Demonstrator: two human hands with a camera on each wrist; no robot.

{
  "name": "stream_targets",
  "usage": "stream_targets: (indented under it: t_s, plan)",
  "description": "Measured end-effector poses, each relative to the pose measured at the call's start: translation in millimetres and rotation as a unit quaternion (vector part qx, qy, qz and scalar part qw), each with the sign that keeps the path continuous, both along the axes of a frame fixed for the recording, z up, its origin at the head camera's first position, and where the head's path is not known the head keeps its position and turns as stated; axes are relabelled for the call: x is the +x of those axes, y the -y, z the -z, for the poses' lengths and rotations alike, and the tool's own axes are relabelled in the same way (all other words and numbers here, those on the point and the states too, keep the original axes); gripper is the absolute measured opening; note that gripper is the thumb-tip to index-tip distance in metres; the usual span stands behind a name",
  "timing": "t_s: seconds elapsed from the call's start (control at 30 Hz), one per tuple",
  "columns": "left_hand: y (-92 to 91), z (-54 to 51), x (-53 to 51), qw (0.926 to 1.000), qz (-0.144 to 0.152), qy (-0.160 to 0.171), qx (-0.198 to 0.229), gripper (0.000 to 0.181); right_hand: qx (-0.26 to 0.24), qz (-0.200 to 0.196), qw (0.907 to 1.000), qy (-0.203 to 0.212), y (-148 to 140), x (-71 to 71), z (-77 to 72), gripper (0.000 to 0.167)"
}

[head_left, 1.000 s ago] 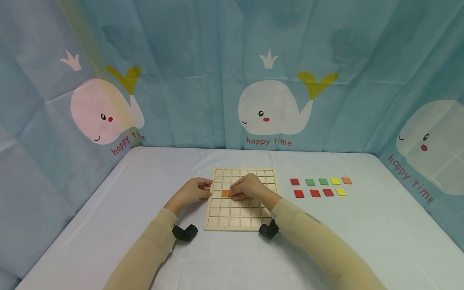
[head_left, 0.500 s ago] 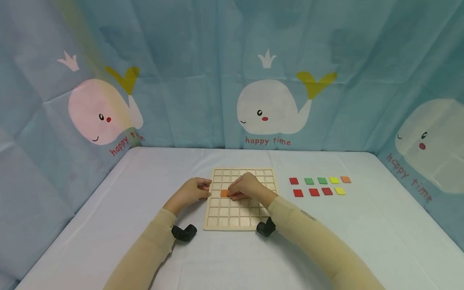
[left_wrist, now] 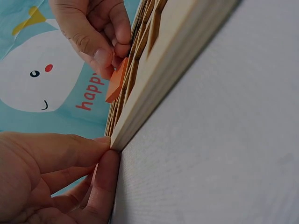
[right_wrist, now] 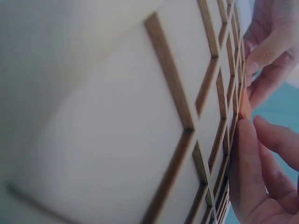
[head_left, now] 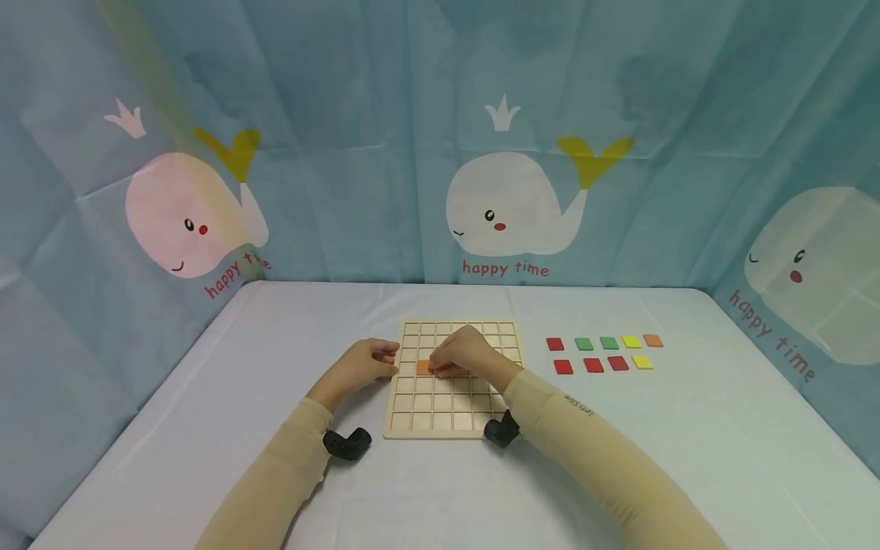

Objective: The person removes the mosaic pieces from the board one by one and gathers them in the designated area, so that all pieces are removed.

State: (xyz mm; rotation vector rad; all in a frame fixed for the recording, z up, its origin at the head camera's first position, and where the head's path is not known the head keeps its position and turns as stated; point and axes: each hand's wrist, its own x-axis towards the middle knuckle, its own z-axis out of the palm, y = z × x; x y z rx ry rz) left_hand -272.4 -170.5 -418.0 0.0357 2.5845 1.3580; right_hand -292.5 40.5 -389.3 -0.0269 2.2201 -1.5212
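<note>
A pale wooden grid board (head_left: 440,424) lies on the table. At its left edge is my left hand (head_left: 357,369), with the thumb and fingertips touching the rim; in the left wrist view this hand (left_wrist: 60,172) meets the board's side. My right hand (head_left: 467,353) is over the left-middle cells, pinching an orange square tile (head_left: 423,367) low at the grid. From the left wrist side, the orange tile (left_wrist: 117,81) stands up from the board under the right thumb and finger. The right fingers partly cover it, so whether a second tile is there I cannot tell.
Right of the board lie two rows of square tiles: red tiles (head_left: 564,367), green tiles (head_left: 583,344), yellow tiles (head_left: 642,362) and one orange tile (head_left: 653,341). A white cloth covers the table (head_left: 426,496). Behind hangs a blue whale-print curtain (head_left: 385,191).
The right hand shifts very slightly at the orange tile and keeps its pinch. The left hand stays at the board's edge. The whole head view drifts slightly left.
</note>
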Motion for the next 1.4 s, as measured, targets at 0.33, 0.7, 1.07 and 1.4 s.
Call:
stream_targets:
  t_s: [0.33, 0.7, 1.07, 1.4]
  plan:
    - [0.6, 1.8, 4.0, 1.0000, 0.005, 0.008, 0.000, 0.049, -0.004, 0.003, 0.9999, -0.015, 2.2, 3.2, 6.4, 0.009]
    - [-2.3, 3.5, 5.6, 0.9999, -0.003, 0.014, 0.008, 0.049, -0.011, 0.008, 0.9999, -0.010, 3.2, 3.5, 10.0, 0.010]
    - [-2.3, -0.9, 4.1, 0.9996, -0.005, 0.015, 0.023, 0.049, -0.010, 0.007, 0.9999, -0.008, 2.9, 0.6, 1.5, 0.009]
    - [-1.6, -3.8, 1.7, 0.9999, -0.002, 0.009, 0.011, 0.049, -0.009, 0.006, 0.9999, -0.003, -3.6, -1.1, -7.0, 0.009]
